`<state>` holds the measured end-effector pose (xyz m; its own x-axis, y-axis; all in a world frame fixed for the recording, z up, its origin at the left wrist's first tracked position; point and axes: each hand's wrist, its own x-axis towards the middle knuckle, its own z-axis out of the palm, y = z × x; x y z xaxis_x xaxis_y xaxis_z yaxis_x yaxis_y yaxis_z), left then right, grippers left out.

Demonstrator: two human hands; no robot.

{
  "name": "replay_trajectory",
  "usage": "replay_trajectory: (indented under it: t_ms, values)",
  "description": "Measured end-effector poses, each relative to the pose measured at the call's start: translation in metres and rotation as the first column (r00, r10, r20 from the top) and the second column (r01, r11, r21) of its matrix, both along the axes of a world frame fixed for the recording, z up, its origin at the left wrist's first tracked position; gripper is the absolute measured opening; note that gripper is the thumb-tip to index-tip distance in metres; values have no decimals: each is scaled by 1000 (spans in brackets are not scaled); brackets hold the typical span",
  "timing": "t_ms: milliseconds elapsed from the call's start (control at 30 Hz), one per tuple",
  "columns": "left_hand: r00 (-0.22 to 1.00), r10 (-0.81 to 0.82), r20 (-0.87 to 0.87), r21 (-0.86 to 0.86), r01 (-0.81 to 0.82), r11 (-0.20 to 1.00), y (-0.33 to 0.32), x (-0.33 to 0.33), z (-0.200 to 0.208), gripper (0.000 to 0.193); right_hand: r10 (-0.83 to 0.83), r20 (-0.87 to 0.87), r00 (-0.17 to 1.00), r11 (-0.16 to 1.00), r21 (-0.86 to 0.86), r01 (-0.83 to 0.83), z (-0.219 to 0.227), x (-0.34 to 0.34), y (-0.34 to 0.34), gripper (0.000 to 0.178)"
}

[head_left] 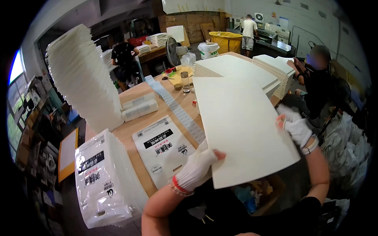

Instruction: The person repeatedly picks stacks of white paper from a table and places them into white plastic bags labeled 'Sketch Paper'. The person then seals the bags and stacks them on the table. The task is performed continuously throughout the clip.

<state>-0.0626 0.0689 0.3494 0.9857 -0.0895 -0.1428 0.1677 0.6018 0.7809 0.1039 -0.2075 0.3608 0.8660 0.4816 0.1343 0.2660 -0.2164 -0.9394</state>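
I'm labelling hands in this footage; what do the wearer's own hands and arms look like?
The left hand and right hand wear white knitted gloves with bare digit tips showing. A red band edges the left glove; a pale band, perhaps a bracelet, circles the right wrist. The forearms are bare; the right sleeve is black.

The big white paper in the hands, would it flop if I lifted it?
The white paper may be fairly stiff: it looks nearly flat between the left hand and right hand. Its edge looks thin, so it's probably light. Held by one corner, it might sag, being so broad.
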Motion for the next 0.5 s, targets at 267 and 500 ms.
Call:
replay_trajectory:
  t_ms: [267, 500]
  values:
    - [769, 74, 635, 772, -629, -91, -39, -40, -131, 90, 258, 12, 966, 837, 496, -230, -185, -110, 117, 61]
    - [868, 308, 389, 886, -444, 131, 48, -35, -203, 41, -29, 141, 990, 991, 136, 10, -207, -97, 128, 31]
